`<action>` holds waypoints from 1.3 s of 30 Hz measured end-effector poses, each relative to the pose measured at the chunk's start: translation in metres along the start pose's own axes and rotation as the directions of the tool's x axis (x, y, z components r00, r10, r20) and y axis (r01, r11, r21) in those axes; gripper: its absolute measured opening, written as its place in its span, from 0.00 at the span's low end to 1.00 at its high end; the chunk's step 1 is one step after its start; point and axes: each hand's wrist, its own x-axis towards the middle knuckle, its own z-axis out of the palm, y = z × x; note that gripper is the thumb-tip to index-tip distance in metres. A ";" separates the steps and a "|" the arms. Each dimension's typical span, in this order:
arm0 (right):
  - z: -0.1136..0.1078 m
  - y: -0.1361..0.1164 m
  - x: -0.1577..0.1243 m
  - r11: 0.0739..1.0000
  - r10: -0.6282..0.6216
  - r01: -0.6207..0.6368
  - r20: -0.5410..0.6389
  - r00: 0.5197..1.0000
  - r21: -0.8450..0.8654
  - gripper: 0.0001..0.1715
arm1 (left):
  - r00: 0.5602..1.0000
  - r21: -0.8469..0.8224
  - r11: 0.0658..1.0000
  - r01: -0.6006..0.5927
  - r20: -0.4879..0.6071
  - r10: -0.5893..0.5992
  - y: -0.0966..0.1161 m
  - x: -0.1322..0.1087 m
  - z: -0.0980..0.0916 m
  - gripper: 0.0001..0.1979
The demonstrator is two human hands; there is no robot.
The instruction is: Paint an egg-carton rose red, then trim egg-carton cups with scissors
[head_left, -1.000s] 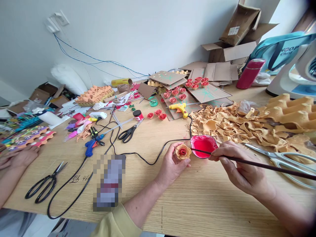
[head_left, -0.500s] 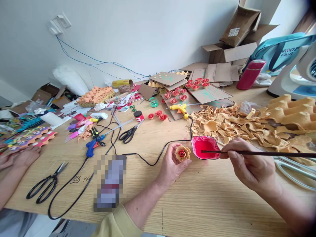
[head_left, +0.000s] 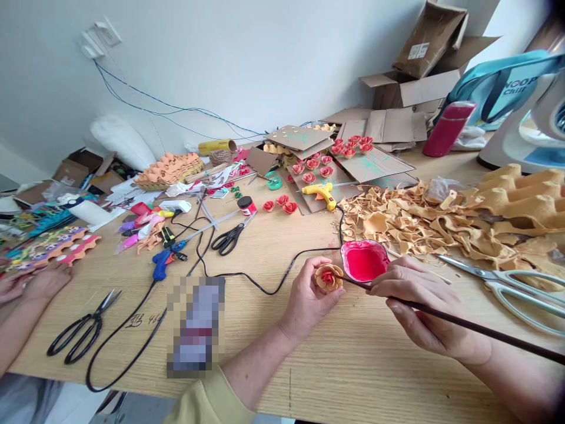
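In my left hand (head_left: pixel 309 297) is a tan paper flower (head_left: pixel 328 277) with a red centre, held upright between thumb and fingers. My right hand (head_left: pixel 430 306) grips a long dark paintbrush (head_left: pixel 459 323), its tip touching the flower near the red middle. Just behind the flower lies a dish of red paint (head_left: pixel 365 261), partly covered by my right fingers. Finished-looking red flowers (head_left: pixel 289 207) sit farther back, and more stand on cardboard sheets (head_left: pixel 375 168).
A yellow glue gun (head_left: pixel 320 193) and torn tan scraps (head_left: pixel 392 227) lie behind the dish. White-handled scissors (head_left: pixel 507 282) are at right. Black scissors (head_left: pixel 88 327), a blue glue gun (head_left: pixel 164 262) and its cable lie left. Another person's hands (head_left: pixel 46 288) rest at far left.
My right hand has brought the brush tip out of the red paint, leftward onto the flower. My left hand still holds the flower in nearly the same place.
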 end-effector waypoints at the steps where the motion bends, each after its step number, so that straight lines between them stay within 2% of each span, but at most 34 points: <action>1: 0.000 0.000 0.001 1.000 -0.015 0.015 0.001 1.000 -0.012 0.13 | 1.000 0.019 1.000 -0.006 -0.004 0.007 0.000 0.000 0.000 0.24; 5: 0.001 -0.001 0.006 0.997 -0.068 0.069 0.032 0.997 -0.037 0.12 | 0.999 0.105 0.994 -0.037 -0.003 0.038 -0.001 0.001 -0.001 0.24; 11: 0.005 -0.001 0.007 0.994 -0.057 0.067 0.114 0.992 -0.089 0.09 | 0.997 0.227 0.971 -0.071 -0.014 0.076 -0.005 -0.001 -0.003 0.25; 15: 0.007 -0.002 0.007 0.990 -0.069 0.087 0.162 0.984 -0.108 0.11 | 0.997 0.293 0.953 -0.075 0.001 0.078 -0.004 -0.001 -0.005 0.25; 19: 0.006 -0.003 0.009 0.991 -0.070 0.089 0.184 0.980 -0.098 0.10 | 0.997 0.275 0.959 -0.074 0.008 0.075 -0.002 -0.001 -0.004 0.25; 28: -0.001 -0.006 0.013 0.995 -0.090 0.095 0.143 0.986 -0.027 0.10 | 1.000 0.068 0.997 -0.024 -0.004 0.024 0.004 -0.002 0.003 0.24; 34: 0.004 -0.005 0.010 0.991 -0.069 0.086 0.150 0.986 -0.107 0.10 | 0.999 0.135 0.990 -0.046 -0.012 0.048 0.003 -0.001 0.001 0.23; 39: 0.006 -0.003 0.006 0.993 -0.064 0.081 0.186 0.980 -0.089 0.10 | 0.999 0.155 0.987 -0.044 -0.022 0.048 0.002 -0.001 0.001 0.23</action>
